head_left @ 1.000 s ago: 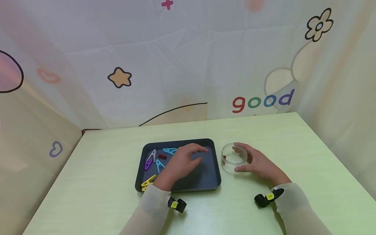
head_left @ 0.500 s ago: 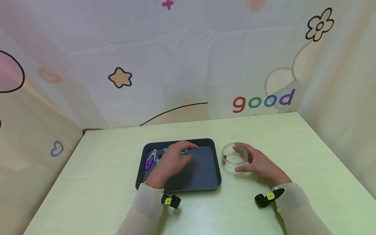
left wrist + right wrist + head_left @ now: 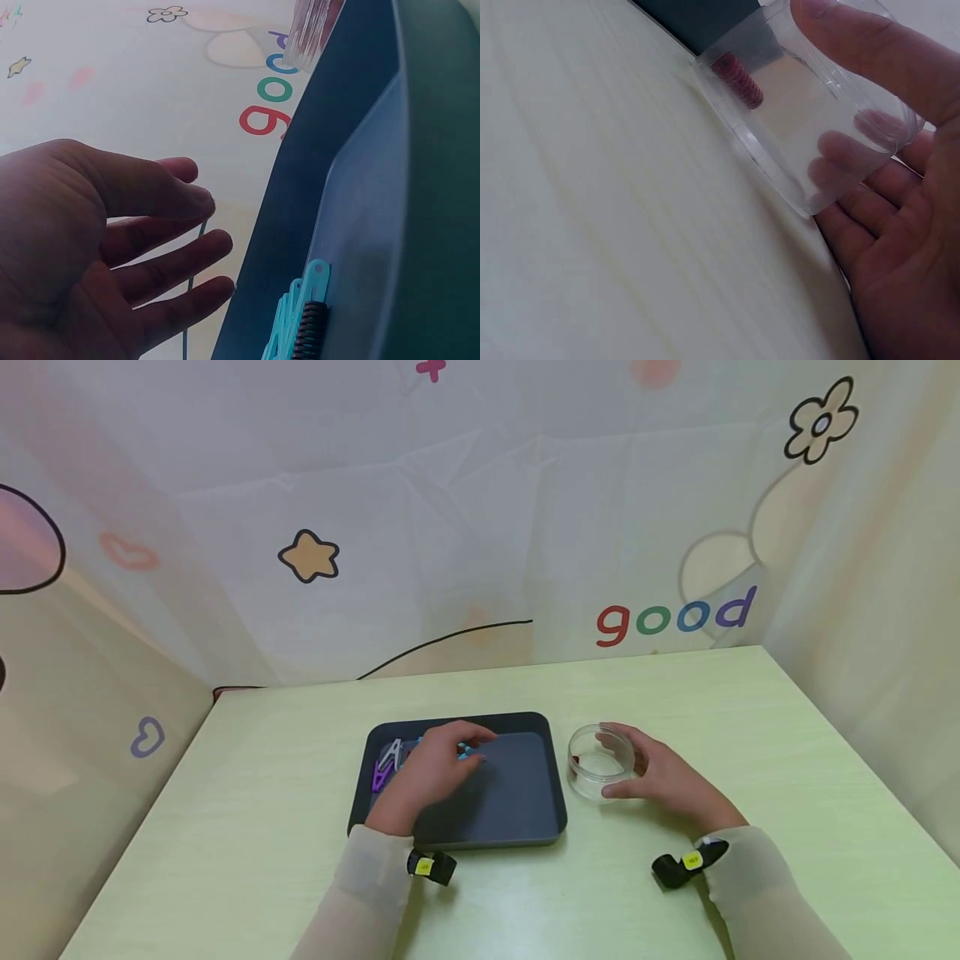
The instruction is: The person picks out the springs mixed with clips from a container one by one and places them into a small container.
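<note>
Over the left half of the dark grey tray (image 3: 517,793), my left hand (image 3: 431,768) hovers with its fingers loosely bent and nothing between them. Beneath it in the tray lie light blue clips (image 3: 300,300) and a dark coil spring (image 3: 310,337), partly hidden by the hand in the head view. A purple clip (image 3: 382,775) and a white clip (image 3: 393,752) show left of that hand. My right hand (image 3: 656,772) grips a clear round plastic container (image 3: 600,767) by its side, thumb and fingers around it. Inside the container is a red coil spring (image 3: 739,80).
A pale wooden table (image 3: 247,810) carries both tray and container, which stand close together. Behind it hangs a printed curtain (image 3: 450,543), which also runs along both sides. Each wrist wears a small black camera.
My left hand has moved left across the tray, empty, and now covers some of the clips and the spring there; its forearm hides the yellow clip. The right hand has stayed on the container.
</note>
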Demonstrator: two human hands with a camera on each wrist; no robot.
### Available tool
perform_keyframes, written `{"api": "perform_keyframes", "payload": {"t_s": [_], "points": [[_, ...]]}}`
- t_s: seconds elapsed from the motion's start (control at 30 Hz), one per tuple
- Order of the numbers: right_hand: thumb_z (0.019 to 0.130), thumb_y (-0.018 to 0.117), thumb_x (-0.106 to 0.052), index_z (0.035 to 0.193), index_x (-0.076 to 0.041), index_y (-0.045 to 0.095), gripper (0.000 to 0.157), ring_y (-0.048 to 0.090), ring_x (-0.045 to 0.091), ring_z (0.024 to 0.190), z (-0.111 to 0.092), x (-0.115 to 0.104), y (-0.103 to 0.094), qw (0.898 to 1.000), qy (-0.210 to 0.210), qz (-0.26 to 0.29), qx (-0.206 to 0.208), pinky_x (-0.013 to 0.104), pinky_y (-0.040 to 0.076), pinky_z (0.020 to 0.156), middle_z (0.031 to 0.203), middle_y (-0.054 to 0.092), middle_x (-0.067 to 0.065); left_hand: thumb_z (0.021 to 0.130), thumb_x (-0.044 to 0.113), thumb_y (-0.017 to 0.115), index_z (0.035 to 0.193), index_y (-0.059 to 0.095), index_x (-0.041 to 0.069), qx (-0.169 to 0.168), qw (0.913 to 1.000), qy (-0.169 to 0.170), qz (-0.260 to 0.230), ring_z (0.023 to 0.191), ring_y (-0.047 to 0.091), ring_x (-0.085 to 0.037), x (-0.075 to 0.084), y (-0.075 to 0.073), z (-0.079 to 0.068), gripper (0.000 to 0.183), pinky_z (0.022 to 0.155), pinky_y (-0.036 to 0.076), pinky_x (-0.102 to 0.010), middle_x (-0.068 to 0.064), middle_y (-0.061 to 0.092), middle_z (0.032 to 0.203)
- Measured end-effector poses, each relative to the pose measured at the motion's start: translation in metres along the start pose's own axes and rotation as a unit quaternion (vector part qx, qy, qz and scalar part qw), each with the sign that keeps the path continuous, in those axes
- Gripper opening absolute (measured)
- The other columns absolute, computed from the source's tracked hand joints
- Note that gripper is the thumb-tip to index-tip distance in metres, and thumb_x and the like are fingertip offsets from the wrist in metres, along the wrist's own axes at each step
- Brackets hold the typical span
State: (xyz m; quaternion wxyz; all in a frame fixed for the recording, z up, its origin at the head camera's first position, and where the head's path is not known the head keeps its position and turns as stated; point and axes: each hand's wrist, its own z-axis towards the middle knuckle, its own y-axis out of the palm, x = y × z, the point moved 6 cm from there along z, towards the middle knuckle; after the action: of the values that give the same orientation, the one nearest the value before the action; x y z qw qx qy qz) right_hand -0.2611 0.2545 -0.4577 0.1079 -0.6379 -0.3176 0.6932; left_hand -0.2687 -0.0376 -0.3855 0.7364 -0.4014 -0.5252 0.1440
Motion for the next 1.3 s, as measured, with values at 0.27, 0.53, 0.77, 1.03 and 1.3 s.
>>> {"api": "perform_keyframes", "payload": {"t_s": [0.27,0.53,0.77,1.03,1.3], "points": [[0.073,0.083,-0.038,0.149,-0.028,0.031,0.093,0.035,0.031,0.143,0.000,-0.002,-0.002,1.000,-0.002,0.002,0.000,0.052,0.033,0.112,0.152,0.042,0.005,0.095,0.005,0.056,0.119,0.068,0.011,-0.008,1.0000,0.000,0.006,0.109,0.061,-0.022,-0.004,0.000,0.001,0.028,0.096,0.050,-0.042,-0.005,0.067,0.118],[0.073,0.084,-0.037,0.149,-0.027,0.031,0.093,0.035,0.031,0.143,0.001,-0.002,-0.003,1.000,-0.004,0.006,-0.001,0.051,0.032,0.112,0.152,0.042,0.005,0.094,0.006,0.058,0.118,0.068,0.011,-0.001,0.9999,-0.014,0.001,0.103,0.062,-0.021,-0.011,-0.001,0.001,0.026,0.091,0.052,-0.039,-0.003,0.067,0.116],[0.073,0.083,-0.036,0.149,-0.027,0.031,0.093,0.034,0.031,0.143,0.001,-0.003,-0.004,1.000,-0.004,0.007,-0.001,0.052,0.031,0.113,0.152,0.042,0.005,0.094,0.008,0.059,0.119,0.068,0.010,-0.007,0.9996,-0.026,0.010,0.105,0.061,-0.022,-0.016,0.000,0.002,0.026,0.090,0.052,-0.041,-0.004,0.066,0.118],[0.074,0.083,-0.037,0.149,-0.027,0.030,0.093,0.034,0.033,0.143,0.001,-0.004,-0.002,1.000,-0.007,0.007,-0.003,0.052,0.031,0.112,0.152,0.041,0.007,0.093,0.008,0.060,0.117,0.068,0.010,-0.016,0.9989,-0.040,0.019,0.100,0.061,-0.020,-0.022,0.002,0.001,0.025,0.084,0.053,-0.037,-0.004,0.067,0.115],[0.074,0.083,-0.036,0.148,-0.029,0.032,0.091,0.035,0.031,0.143,-0.001,-0.002,-0.001,1.000,-0.002,0.012,0.000,0.053,0.032,0.113,0.152,0.042,0.004,0.093,0.014,0.062,0.116,0.068,0.010,-0.033,0.9975,-0.053,0.033,0.100,0.061,-0.021,-0.028,0.008,0.001,0.024,0.084,0.054,-0.037,-0.005,0.067,0.113]]}}
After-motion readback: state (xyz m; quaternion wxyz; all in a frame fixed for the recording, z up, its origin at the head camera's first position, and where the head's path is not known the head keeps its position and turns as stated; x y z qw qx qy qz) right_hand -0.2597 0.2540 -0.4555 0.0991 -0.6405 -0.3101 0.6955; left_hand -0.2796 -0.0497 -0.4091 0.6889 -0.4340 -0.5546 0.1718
